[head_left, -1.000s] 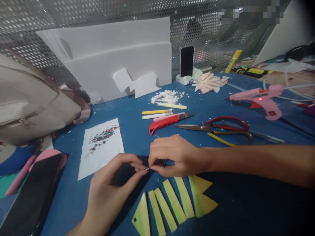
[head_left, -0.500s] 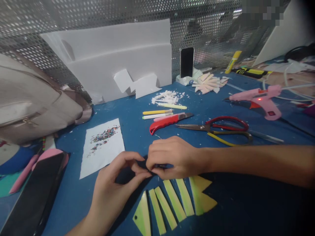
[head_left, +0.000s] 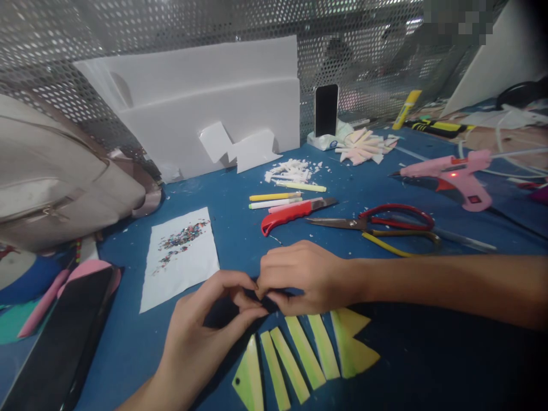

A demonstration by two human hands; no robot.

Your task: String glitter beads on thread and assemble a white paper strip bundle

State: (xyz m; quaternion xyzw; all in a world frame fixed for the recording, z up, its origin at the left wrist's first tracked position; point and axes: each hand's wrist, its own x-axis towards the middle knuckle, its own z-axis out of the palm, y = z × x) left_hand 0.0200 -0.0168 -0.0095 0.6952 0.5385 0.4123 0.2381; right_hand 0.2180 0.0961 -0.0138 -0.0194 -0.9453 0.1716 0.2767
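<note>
My left hand (head_left: 209, 319) and my right hand (head_left: 299, 277) meet fingertip to fingertip low over the blue table. Both are closed in a pinch; whatever lies between the fingers is too small and dark to make out. Just below them lie green-yellow cut pieces forming a fish: a head (head_left: 249, 377) with a black dot eye, several strips (head_left: 302, 354), and a notched tail (head_left: 353, 345). A white paper (head_left: 180, 288) with small multicoloured bits (head_left: 184, 237) spread over it lies up and left of my left hand.
Behind my hands are a red-handled knife (head_left: 286, 217), scissors (head_left: 372, 224), felt pens (head_left: 274, 196) and white scraps (head_left: 291, 170). A pink glue gun (head_left: 454, 176) with a lit red light stands right. Phones (head_left: 64, 342) (head_left: 326, 111) and a bag (head_left: 72, 171) are also there.
The fingertips of my two hands have shifted slightly against each other, still pinched together. The pieces on the table keep their arrangement; the whole view has moved very slightly.
</note>
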